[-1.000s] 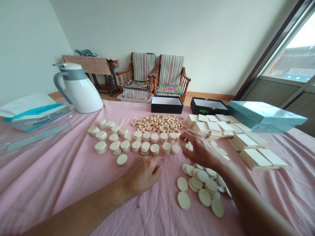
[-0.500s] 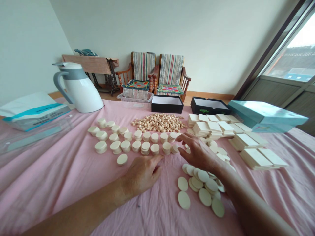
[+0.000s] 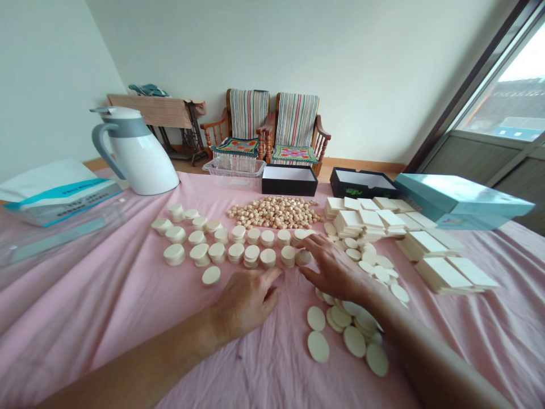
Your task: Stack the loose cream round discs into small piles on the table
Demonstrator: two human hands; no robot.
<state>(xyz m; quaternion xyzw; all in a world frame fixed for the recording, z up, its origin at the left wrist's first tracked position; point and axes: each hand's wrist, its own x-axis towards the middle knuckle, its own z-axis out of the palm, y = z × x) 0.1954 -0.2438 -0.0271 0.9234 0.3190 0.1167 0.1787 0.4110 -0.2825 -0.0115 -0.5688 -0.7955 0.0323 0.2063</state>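
Round pale wooden discs stand in short stacks in rough rows on a pink cloth. My right hand reaches over the right end of these rows, fingers extended and thumb apart. Its fingertips are at a stack of discs, and I see nothing held in it. Resting on the cloth just in front of the rows, my left hand has its thumb and forefinger apart, its other fingers partly hidden. A lone short stack lies to its left. Loose discs lie partly under my right forearm.
Behind the rows is a heap of small wooden pieces. Stacked pale rectangular tiles stand at right, by a light-blue box. Two black boxes, a clear tray, a white jug and a bag line the back and left.
My right hand has shifted slightly left and down toward the end stacks, uncovering some discs to its right. My left hand has stayed in place.
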